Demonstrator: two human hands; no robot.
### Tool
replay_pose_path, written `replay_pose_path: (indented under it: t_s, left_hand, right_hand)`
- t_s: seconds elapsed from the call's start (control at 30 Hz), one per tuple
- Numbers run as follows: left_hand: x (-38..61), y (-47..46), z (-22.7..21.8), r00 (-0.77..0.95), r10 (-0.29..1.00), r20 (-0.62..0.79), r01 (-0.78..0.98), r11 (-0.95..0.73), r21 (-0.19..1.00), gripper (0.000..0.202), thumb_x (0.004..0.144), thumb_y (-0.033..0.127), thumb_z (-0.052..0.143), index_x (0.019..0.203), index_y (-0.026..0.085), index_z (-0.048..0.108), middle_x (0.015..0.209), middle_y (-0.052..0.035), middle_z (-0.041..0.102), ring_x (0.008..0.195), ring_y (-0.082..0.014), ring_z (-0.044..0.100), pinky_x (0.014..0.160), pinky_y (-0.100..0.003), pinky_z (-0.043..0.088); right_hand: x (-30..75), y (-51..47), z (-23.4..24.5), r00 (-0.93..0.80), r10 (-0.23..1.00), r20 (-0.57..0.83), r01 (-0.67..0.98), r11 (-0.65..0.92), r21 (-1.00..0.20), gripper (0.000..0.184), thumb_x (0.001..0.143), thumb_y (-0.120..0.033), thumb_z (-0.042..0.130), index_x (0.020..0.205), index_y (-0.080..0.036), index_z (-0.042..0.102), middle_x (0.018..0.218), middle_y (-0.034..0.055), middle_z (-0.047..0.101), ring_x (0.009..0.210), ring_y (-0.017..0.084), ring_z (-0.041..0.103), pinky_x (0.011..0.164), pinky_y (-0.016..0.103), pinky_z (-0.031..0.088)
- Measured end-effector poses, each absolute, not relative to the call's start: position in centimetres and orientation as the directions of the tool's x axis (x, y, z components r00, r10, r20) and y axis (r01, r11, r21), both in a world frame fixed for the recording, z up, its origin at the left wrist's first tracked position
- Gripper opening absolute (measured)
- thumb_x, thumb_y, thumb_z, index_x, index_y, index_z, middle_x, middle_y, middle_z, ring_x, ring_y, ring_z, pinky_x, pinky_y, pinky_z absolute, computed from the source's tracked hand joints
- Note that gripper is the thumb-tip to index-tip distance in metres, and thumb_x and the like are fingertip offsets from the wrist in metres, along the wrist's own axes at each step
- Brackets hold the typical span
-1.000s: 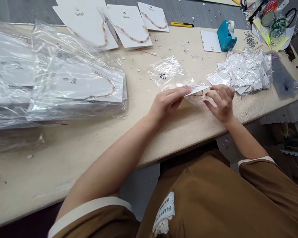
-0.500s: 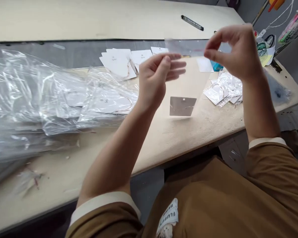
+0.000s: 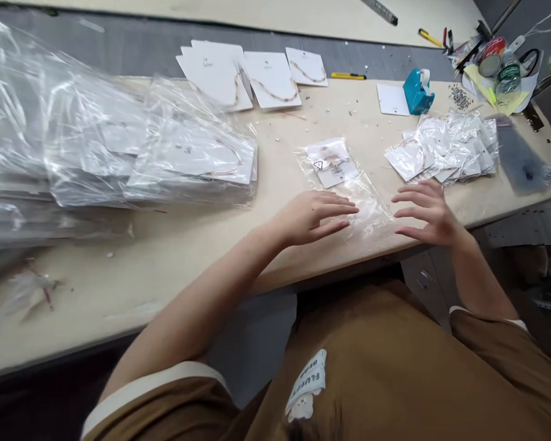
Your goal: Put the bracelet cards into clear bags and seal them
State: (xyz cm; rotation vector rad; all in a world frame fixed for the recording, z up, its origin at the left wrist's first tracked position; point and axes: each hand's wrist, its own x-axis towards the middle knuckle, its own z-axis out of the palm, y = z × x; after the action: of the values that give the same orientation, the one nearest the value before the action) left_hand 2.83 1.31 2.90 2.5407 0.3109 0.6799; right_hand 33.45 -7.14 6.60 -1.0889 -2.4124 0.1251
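Left hand (image 3: pixel 324 215) and right hand (image 3: pixel 427 214) are released above cream tabletop (image 3: pixel 206 239). I see the clear bag (image 3: pixel 352 184), previously raised, lying at their twelve o'clock.

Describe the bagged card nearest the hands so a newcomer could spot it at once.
On the cream tabletop, look between the big plastic-wrapped stack and the small pile of bagged cards. The bagged card lies just beyond the left hand. Unlike the pile, it lies alone, a dark triangular mark showing on its clear bag.
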Motion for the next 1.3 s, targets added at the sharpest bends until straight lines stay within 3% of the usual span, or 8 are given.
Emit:
replay_pose_path:
  t_s: [0.13,0.3,0.53,0.7,0.97,1.07,1.17,1.3]
  left_hand:
    - [4.9,2.2,0.7,0.884,0.392,0.255,0.266,-0.870,0.415,0.042,0.108,0.037,0.039,0.140,0.019,0.061,0.155,-0.0093,0.051,0.148,-0.0280,0.043,0.123,-0.050,0.037]
    - [6.6,2.7,-1.0,0.908,0.397,0.134,0.330,-0.875,0.354,0.056,0.105,0.047,0.044,0.156,0.025,0.040,0.168,-0.0076,0.025,0.158,-0.0279,0.019,0.129,-0.055,0.014]
    - [6.3,2.4,-1.0,0.913,0.397,0.094,0.340,-0.868,0.362,0.059,0.106,0.052,0.036,0.159,0.027,0.033,0.171,-0.0054,0.019,0.159,-0.0268,0.015,0.130,-0.052,0.009]
    - [6.3,2.5,-1.2,0.909,0.398,0.122,0.326,-0.862,0.387,0.059,0.106,0.050,0.037,0.160,0.028,0.032,0.170,-0.0050,0.020,0.159,-0.0272,0.017,0.129,-0.054,0.010]
    - [6.2,2.7,-1.9,0.897,0.403,0.180,0.297,-0.853,0.430,0.058,0.103,0.048,0.044,0.158,0.029,0.036,0.170,-0.0026,0.025,0.158,-0.0294,0.021,0.129,-0.054,0.011]
    - [6.2,2.6,-1.8,0.902,0.394,0.175,0.283,-0.847,0.449,0.056,0.105,0.048,0.040,0.157,0.027,0.037,0.170,-0.0042,0.023,0.158,-0.0299,0.019,0.129,-0.056,0.010]
    - [6.1,2.6,-1.5,0.901,0.396,0.176,0.270,-0.831,0.486,0.057,0.106,0.053,0.034,0.156,0.027,0.037,0.170,-0.0017,0.023,0.158,-0.0289,0.019,0.129,-0.057,0.010]
    - [5.7,2.8,-0.7,0.886,0.388,0.254,0.220,-0.835,0.505,0.068,0.100,0.069,0.035,0.154,0.027,0.039,0.168,-0.0008,0.030,0.156,-0.0303,0.024,0.129,-0.059,0.009]
  right_hand:
    - [32.0,-9.0,2.5,-0.421,0.817,0.394,0.691,0.571,-0.444,0.013,0.098,-0.031,0.061,0.105,-0.024,0.070,0.116,0.0072,0.075,0.115,0.025,0.067,0.102,0.045,0.047]
    - [29.3,-9.0,0.7,-0.547,0.766,0.338,0.663,0.643,-0.383,0.028,0.101,-0.026,0.055,0.126,-0.020,0.065,0.129,0.0116,0.069,0.124,0.026,0.060,0.104,0.044,0.047]
    - [28.8,-8.5,0.9,-0.571,0.765,0.298,0.663,0.644,-0.382,0.010,0.099,-0.024,0.059,0.097,-0.018,0.066,0.092,0.0063,0.067,0.089,0.020,0.058,0.081,0.036,0.046]
    - [29.1,-7.3,1.3,-0.611,0.768,0.191,0.628,0.617,-0.474,0.011,0.099,-0.023,0.059,0.088,-0.020,0.063,0.092,0.0044,0.064,0.091,0.020,0.054,0.085,0.036,0.044]
    - [30.5,-8.2,3.3,-0.719,0.695,0.002,0.626,0.648,-0.435,0.020,0.103,-0.025,0.049,0.090,-0.021,0.064,0.093,0.0049,0.064,0.093,0.021,0.053,0.084,0.036,0.039]
    - [33.4,-10.5,5.3,-0.702,0.676,-0.222,0.665,0.511,-0.545,0.023,0.103,-0.030,0.051,0.086,-0.021,0.065,0.088,0.0039,0.063,0.091,0.020,0.055,0.084,0.035,0.041]
    - [38.3,-13.7,6.5,-0.630,0.582,-0.514,0.730,0.216,-0.649,0.028,0.100,-0.036,0.054,0.080,-0.022,0.066,0.080,0.0021,0.063,0.081,0.018,0.057,0.077,0.032,0.044]
    - [45.2,-18.5,3.3,-0.352,0.528,-0.773,0.784,-0.285,-0.552,0.035,0.095,-0.050,0.060,0.084,-0.018,0.069,0.083,0.0050,0.068,0.075,0.017,0.061,0.070,0.030,0.048]
